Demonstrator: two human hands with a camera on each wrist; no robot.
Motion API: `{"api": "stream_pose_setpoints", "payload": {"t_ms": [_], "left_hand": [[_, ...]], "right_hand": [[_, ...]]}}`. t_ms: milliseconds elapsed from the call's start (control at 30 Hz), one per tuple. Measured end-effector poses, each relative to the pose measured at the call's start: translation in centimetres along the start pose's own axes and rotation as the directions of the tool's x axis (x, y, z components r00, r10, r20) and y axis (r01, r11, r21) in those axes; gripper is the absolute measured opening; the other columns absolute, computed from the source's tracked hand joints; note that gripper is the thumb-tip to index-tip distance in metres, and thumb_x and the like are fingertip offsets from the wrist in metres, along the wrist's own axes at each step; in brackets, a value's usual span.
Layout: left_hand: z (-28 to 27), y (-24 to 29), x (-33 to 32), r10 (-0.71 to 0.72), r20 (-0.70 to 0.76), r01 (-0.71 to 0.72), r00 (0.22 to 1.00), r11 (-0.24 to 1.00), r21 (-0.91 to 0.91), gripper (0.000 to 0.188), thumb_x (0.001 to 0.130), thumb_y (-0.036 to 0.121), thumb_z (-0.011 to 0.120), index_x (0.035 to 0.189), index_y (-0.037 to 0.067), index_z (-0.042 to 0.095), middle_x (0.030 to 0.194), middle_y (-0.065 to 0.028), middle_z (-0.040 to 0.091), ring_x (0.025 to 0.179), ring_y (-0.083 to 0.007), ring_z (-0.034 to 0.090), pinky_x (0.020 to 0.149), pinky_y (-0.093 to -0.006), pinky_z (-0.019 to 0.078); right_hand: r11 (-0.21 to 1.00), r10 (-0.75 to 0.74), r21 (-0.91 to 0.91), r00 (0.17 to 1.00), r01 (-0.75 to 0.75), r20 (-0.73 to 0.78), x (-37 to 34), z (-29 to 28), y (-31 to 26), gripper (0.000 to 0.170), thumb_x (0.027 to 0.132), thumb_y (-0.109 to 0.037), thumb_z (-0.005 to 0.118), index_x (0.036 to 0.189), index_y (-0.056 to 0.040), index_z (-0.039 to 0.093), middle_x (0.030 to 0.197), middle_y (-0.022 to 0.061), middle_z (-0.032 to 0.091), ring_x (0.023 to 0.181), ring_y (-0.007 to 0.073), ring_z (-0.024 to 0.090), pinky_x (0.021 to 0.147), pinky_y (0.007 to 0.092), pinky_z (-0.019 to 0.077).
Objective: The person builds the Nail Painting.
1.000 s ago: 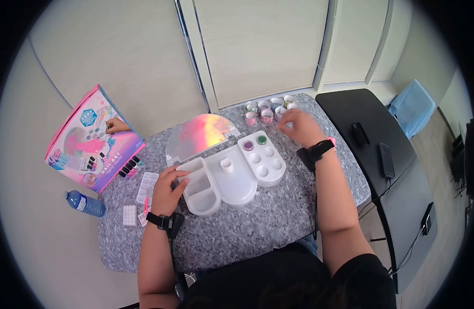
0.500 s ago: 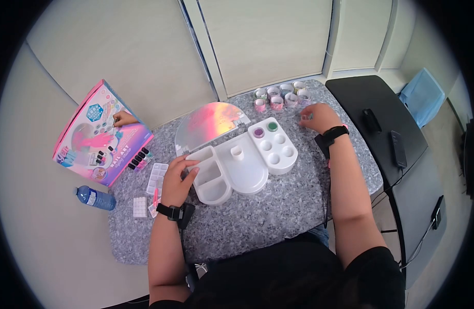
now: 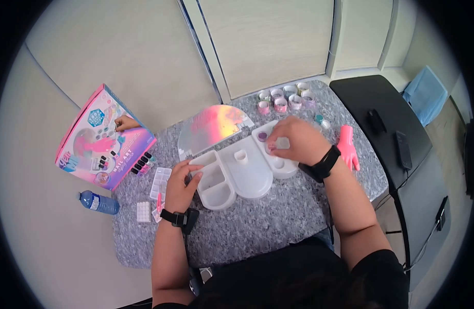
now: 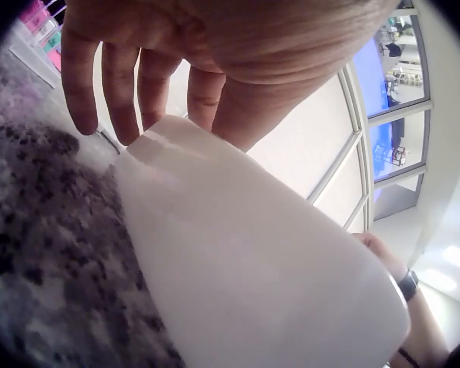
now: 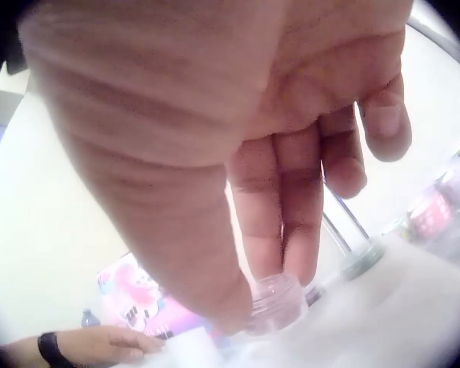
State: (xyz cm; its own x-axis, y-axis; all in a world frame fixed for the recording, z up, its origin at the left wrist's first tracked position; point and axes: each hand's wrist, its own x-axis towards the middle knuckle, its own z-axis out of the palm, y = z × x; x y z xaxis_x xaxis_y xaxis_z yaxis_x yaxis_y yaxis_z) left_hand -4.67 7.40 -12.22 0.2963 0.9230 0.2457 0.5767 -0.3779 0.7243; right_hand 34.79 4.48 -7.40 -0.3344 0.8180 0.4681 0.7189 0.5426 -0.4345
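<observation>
A white three-part plastic organizer [image 3: 251,181] lies in the middle of the table. My right hand [image 3: 299,143] is over its right section of round wells, pinching a small clear jar [image 5: 278,307] with pinkish contents between thumb and fingertips. A purple-filled pot [image 3: 262,136] sits in a well beside these fingers; the hand hides much of that section. At the left section, my left hand [image 3: 182,186] rests along the rim of the divided compartments [image 3: 214,180]. In the left wrist view its fingers hang fairly straight by the white wall [image 4: 253,253].
Several decorated jars [image 3: 281,105] stand at the back, with a teal jar [image 3: 319,118] nearer. A pink model hand [image 3: 347,148] lies right. Behind the organizer is a shiny iridescent panel [image 3: 214,126]. A nail-art box [image 3: 103,141], polish bottles [image 3: 142,165] and clear case [image 3: 160,183] are left.
My right hand has swung left from near the back jars to the organizer's wells, carrying a small jar. The teal jar and pink model hand are uncovered. My left hand stays at the compartments.
</observation>
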Motion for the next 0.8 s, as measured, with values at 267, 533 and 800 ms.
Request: {"api": "stream_pose_setpoints", "payload": {"t_ms": [267,533,800], "left_hand": [[0.1,0.2,0.3,-0.016,0.007,0.016,1.0,0.999,-0.037,0.024,0.1,0.019,0.078,0.122,0.012,0.081,0.141,-0.0125,0.067,0.107,-0.0222,0.066,0.089,-0.0339,0.0521],[0.2,-0.4,0.3,0.047,-0.003,-0.047,0.999,0.998,-0.049,0.022,0.101,0.017,0.077,0.122,0.009,0.08,0.141,-0.012,0.067,0.113,-0.0236,0.067,0.09,-0.0342,0.0523],[0.2,-0.4,0.3,0.037,-0.014,-0.038,0.999,0.998,-0.048,0.023,0.1,0.019,0.079,0.121,0.01,0.081,0.139,-0.0126,0.068,0.113,-0.0239,0.067,0.091,-0.0344,0.0526]], "right_hand": [[1.0,0.016,0.011,0.999,-0.017,0.039,-0.2,0.1,0.7,0.018,0.085,-0.016,0.086,0.101,-0.0097,0.084,0.105,0.0093,0.077,0.104,0.0325,0.071,0.095,0.0435,0.0561],[0.719,0.573,-0.32,0.787,-0.617,-0.229,-3.8,-4.2,10.6,0.021,0.087,-0.025,0.087,0.105,-0.0169,0.087,0.116,0.0092,0.081,0.118,0.0315,0.072,0.106,0.0453,0.0561],[0.569,0.721,-0.377,0.664,-0.73,-0.197,-2.6,-3.9,10.5,0.032,0.084,-0.033,0.09,0.112,-0.0172,0.087,0.114,0.0094,0.082,0.115,0.032,0.073,0.103,0.0432,0.0585]]}}
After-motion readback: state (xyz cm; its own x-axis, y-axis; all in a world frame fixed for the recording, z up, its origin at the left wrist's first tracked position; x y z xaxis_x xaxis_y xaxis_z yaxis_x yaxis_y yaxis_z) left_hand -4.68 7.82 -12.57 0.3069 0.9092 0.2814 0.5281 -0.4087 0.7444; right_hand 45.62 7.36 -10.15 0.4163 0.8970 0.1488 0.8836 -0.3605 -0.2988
